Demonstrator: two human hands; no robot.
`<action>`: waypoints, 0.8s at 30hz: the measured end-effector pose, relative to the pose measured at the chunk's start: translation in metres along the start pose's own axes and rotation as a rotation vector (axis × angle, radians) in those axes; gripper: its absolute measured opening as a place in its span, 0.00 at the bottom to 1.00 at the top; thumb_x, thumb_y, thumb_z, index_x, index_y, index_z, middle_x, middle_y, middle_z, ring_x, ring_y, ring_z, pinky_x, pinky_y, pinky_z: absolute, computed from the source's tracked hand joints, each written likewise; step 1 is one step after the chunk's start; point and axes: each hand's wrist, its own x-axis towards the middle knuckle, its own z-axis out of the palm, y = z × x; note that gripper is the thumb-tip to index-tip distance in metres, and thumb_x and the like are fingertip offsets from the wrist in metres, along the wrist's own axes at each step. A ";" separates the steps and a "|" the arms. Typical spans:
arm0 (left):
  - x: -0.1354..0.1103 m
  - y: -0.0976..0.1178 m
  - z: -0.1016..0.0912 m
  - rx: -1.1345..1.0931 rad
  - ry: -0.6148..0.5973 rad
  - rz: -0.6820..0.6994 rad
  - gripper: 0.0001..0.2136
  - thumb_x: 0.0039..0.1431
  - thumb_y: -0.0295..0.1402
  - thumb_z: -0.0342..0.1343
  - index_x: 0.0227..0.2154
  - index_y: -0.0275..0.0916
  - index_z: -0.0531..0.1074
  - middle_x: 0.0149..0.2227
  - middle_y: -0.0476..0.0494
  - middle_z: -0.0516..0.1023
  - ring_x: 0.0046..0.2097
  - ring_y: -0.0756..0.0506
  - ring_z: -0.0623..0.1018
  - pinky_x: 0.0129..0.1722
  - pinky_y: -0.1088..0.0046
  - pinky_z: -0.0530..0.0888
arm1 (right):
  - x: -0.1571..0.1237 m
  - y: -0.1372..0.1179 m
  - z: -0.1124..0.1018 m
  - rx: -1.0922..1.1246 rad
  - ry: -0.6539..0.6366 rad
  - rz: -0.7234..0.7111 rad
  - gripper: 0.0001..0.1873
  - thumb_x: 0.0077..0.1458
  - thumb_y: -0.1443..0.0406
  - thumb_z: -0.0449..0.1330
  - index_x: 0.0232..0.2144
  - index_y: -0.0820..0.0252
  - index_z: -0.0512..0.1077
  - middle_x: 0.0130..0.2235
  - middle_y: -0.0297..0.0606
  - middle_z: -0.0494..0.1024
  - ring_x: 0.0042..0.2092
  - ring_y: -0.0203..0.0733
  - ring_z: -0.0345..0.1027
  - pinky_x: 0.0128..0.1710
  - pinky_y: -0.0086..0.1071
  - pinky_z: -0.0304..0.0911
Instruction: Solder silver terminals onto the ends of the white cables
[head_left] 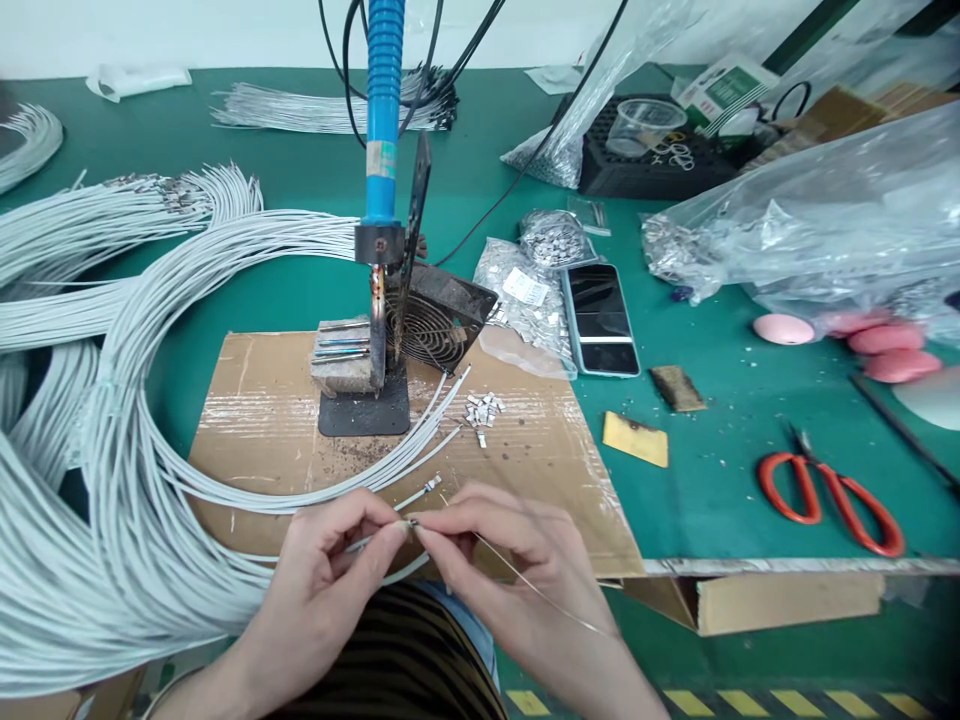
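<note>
My left hand (pixel 330 580) is closed in a pinch on the end of a white cable. Thumb and fingertips of my right hand (pixel 517 565) pinch at a small metal connector (pixel 412 524), which sits right where both hands' fingertips meet. A thin silvery wire (pixel 536 590) runs through my right hand and back over the wrist. Just beyond my fingers lies another cable end with a connector (pixel 432 484) on it. Loose small connectors (pixel 482 412) are scattered on the cardboard (pixel 555 450). My fingers partly hide the pinched parts.
A blue-handled soldering iron (pixel 381 150) stands upright in a stand, before a black fan (pixel 431 325). A thick bundle of white cables (pixel 120 420) curves across the left. To the right lie a phone (pixel 602 320), a yellow sponge (pixel 635 440), red-handled cutters (pixel 829 495) and plastic bags (pixel 825 210).
</note>
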 end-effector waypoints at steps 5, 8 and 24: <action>-0.002 0.003 0.000 0.102 -0.029 0.066 0.14 0.72 0.38 0.54 0.30 0.39 0.76 0.26 0.51 0.74 0.29 0.51 0.69 0.28 0.79 0.67 | 0.003 -0.005 -0.006 -0.049 -0.059 0.023 0.09 0.57 0.73 0.63 0.28 0.61 0.83 0.23 0.31 0.75 0.24 0.30 0.65 0.24 0.20 0.62; -0.005 0.001 0.001 0.242 -0.006 0.198 0.10 0.72 0.32 0.53 0.33 0.40 0.75 0.28 0.51 0.75 0.29 0.51 0.72 0.29 0.79 0.68 | 0.005 -0.008 -0.005 -0.060 -0.029 0.073 0.09 0.53 0.73 0.63 0.24 0.61 0.81 0.21 0.29 0.72 0.23 0.29 0.63 0.23 0.19 0.61; 0.002 0.000 0.006 -0.499 -0.035 -0.257 0.15 0.66 0.47 0.62 0.38 0.41 0.71 0.20 0.60 0.64 0.21 0.55 0.51 0.20 0.80 0.50 | -0.023 0.025 0.049 -0.147 0.390 -0.234 0.14 0.58 0.79 0.65 0.39 0.56 0.79 0.28 0.30 0.77 0.27 0.32 0.67 0.27 0.26 0.66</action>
